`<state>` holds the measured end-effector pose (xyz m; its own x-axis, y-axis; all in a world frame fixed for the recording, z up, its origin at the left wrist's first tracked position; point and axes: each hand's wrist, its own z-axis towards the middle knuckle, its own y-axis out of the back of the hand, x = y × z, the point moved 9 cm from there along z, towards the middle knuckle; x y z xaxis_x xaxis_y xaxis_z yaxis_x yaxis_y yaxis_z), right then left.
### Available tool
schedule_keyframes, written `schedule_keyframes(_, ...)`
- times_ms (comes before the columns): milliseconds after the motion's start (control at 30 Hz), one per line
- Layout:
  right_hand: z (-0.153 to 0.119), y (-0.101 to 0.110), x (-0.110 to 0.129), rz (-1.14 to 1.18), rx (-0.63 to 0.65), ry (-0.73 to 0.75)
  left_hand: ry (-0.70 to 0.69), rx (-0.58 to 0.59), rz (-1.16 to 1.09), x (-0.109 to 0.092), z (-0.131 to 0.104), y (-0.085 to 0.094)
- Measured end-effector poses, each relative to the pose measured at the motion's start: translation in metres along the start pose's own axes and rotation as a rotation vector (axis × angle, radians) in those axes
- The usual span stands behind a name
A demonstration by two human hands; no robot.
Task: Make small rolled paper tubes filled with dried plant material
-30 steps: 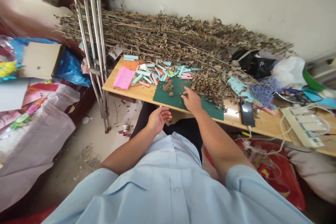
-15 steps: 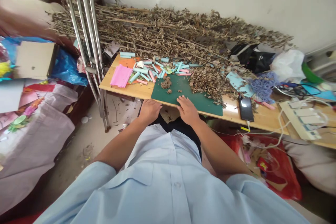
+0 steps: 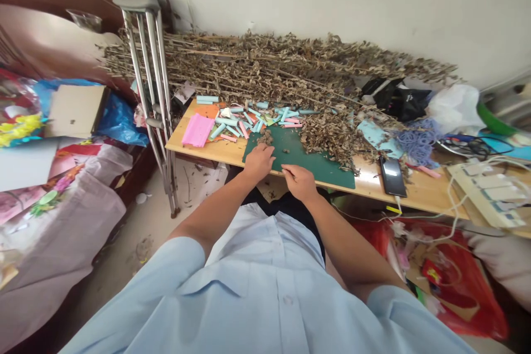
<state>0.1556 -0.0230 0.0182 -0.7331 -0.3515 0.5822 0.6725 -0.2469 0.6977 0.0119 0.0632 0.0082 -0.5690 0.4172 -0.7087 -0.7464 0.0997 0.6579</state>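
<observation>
Far left, a bed (image 3: 62,221) carries a cardboard box (image 3: 74,110) and bright packets, apart from the work. A pair of crutches (image 3: 151,94) leans upright against the left end of the surface (image 3: 215,150), probably kept there within reach of the seat.

On the surface, pink paper (image 3: 198,129) lies flat near the left corner. Just right of it is a scatter of rolled tubes (image 3: 249,118) in blue and pink, bunched at the back edge of the green mat (image 3: 315,161). The mat sits at the front edge directly before the person, seemingly as the working patch. A small clump of dried crumbs (image 3: 265,136) lies on its far left part.

The left hand (image 3: 259,161) rests palm down on the mat's near left corner, fingers loosely curled, just short of the crumbs; whether it grips anything cannot be told. The right hand (image 3: 300,181) is just beside it at the mat's front edge, fingers drawn together in what looks like a pinch, though any bit held is too small to make out.

Behind everything, a long heap of dried branches (image 3: 282,66) lies along the wall, and loose leaves (image 3: 332,138) spill from it onto the mat's right side. Further right a phone (image 3: 391,176) lies flat, then a power strip (image 3: 485,193) with trailing cords. A red bag (image 3: 452,282) sits below on the floor.
</observation>
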Motion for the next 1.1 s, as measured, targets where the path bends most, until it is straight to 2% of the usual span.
schedule_keyframes(100,0.017,-0.006,-0.007,0.031,-0.019,-0.033,0.041,0.01,-0.043,0.004,0.002,-0.007)
schedule_keyframes(233,0.037,-0.016,-0.02,0.088,-0.023,-0.107,0.078,-0.013,-0.093,0.009,0.003,-0.005)
schedule_keyframes(433,0.043,-0.04,-0.048,0.442,-0.002,-0.396,0.221,-0.068,-0.502,0.022,0.007,-0.005)
schedule_keyframes(500,0.042,-0.044,-0.052,0.519,-0.022,-0.443,0.251,-0.06,-0.552,0.024,0.008,-0.007)
schedule_keyframes(700,0.037,-0.047,-0.055,0.584,-0.036,-0.461,0.265,-0.047,-0.56,0.022,0.004,-0.004)
schedule_keyframes(867,0.037,-0.044,-0.053,0.576,-0.041,-0.452,0.295,-0.004,-0.602,0.023,0.0,-0.008)
schedule_keyframes(1100,0.032,-0.046,-0.061,0.546,-0.037,-0.492,0.243,0.033,-0.612,0.021,0.002,-0.01)
